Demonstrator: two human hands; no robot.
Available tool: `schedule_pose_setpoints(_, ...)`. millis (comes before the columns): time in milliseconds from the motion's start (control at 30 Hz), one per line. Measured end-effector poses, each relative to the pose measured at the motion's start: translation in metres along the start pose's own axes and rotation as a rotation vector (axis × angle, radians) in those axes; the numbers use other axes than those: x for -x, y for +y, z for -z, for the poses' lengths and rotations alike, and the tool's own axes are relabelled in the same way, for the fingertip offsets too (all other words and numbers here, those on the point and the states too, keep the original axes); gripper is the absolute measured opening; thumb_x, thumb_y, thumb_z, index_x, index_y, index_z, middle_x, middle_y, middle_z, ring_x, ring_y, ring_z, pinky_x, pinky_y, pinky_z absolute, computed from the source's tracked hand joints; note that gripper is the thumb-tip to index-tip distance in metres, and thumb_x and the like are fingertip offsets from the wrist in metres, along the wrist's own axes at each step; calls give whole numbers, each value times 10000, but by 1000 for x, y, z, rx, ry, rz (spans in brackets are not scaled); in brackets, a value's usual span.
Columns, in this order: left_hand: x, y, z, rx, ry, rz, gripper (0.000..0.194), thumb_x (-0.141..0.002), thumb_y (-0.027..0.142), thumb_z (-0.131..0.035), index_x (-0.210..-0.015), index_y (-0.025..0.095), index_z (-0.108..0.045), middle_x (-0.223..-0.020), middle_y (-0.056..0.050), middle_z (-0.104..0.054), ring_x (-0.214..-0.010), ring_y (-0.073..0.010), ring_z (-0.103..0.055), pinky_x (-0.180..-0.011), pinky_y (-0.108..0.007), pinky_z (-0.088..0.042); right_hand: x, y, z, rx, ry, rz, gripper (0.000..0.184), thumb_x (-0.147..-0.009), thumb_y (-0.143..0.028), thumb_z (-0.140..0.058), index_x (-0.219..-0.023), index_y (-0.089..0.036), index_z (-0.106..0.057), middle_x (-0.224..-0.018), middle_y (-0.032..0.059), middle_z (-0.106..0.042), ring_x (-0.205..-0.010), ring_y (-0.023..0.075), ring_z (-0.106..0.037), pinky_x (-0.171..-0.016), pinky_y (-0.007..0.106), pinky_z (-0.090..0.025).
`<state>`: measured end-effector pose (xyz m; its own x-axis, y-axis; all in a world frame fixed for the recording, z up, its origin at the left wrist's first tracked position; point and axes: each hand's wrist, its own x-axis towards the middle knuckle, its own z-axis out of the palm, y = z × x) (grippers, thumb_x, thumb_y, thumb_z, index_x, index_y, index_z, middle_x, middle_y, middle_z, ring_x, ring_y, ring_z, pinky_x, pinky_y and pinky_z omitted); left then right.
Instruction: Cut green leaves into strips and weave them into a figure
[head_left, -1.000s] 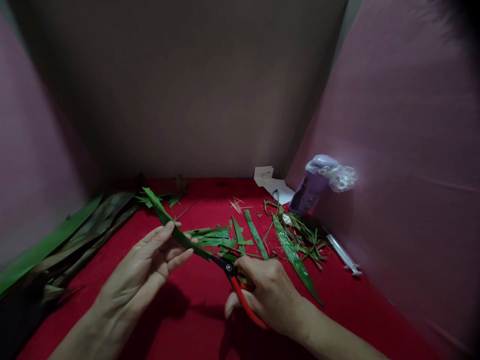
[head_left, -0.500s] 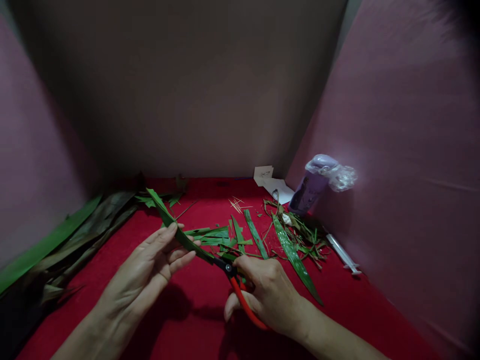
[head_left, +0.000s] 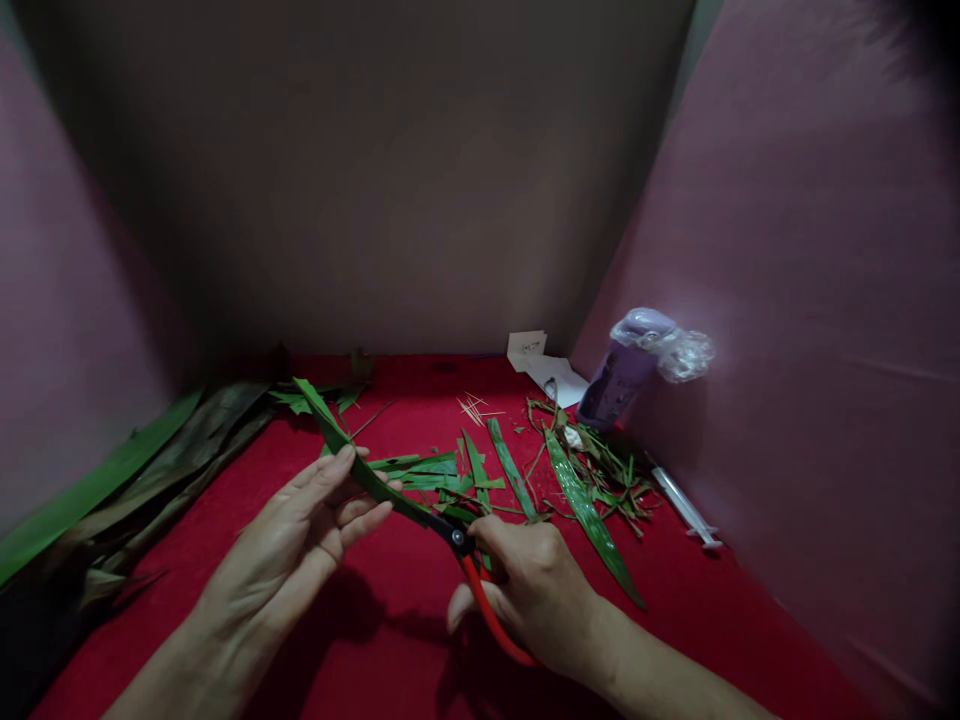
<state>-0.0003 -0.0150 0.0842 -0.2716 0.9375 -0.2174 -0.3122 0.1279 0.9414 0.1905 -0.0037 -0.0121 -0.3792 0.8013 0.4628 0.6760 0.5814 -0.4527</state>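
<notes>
My left hand [head_left: 315, 520] pinches a long green leaf strip [head_left: 379, 489] between thumb and fingers. The strip slants from upper left down toward the middle. At its lower right end are the dark blades of red-handled scissors [head_left: 492, 615], closed round by my right hand [head_left: 532, 580]. The blades meet the leaf's end; how far they are apart I cannot tell. Behind my hands, cut leaf pieces [head_left: 431, 470] lie on the red cloth [head_left: 390, 640].
Thin wooden sticks [head_left: 474, 407] lie farther back. On the right are a long glossy leaf [head_left: 589, 512], a heap of stems [head_left: 615, 480], a syringe [head_left: 686, 508] and a purple plastic-wrapped bottle [head_left: 622, 375]. White paper [head_left: 559, 380] rests behind. Large leaves [head_left: 112, 490] line the left wall.
Early on, my left hand and the leaf shift slightly right, toward the scissors. In the last half second both hands stay almost still, and the scissor handles look a little closer together.
</notes>
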Motion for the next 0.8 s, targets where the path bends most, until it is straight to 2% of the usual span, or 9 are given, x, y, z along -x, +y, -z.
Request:
schedule_pose_setpoints(167, -1, 0, 0, 1, -3, 3, 121, -679, 234, -740, -782, 297, -728, -957, -3, -750, -1051, -297, -628, -817, -338, -590, -2, 0, -1, 46, 33, 14, 437, -774, -589, -581, -657, -180, -482, -513, -22, -524, -446, 108, -492, -473, 224, -330)
schedule_pose_setpoints(367, 0, 2, 0, -8, 16, 9, 103, -682, 264, -735, -776, 308, -727, -953, 5, -750, -1071, -306, -614, -808, -368, -595, -2, -1, 1, 17, -6, -15, 465, -719, -628, -611, -687, -184, -476, -559, -23, -516, -476, 112, -480, -482, 229, -326)
schedule_pose_setpoints(500, -1, 2, -2, -9, 31, 8, 104, -661, 272, -750, -760, 291, -724, -919, -2, -756, -1035, -309, -635, -791, -358, -600, -1, -2, 3, -8, -36, -33, 445, -732, -603, -616, -695, -189, -456, -584, -21, -523, -482, 110, -477, -488, 227, -334)
schedule_pose_setpoints(800, -3, -1, 1, 17, -21, 10, 101, -674, 266, -738, -768, 296, -720, -933, -8, -752, -1010, -297, -652, -793, -354, -598, -2, -1, 1, 33, -20, -33, 451, -730, -612, -610, -685, -191, -456, -588, -8, -540, -504, 125, -491, -510, 242, -343)
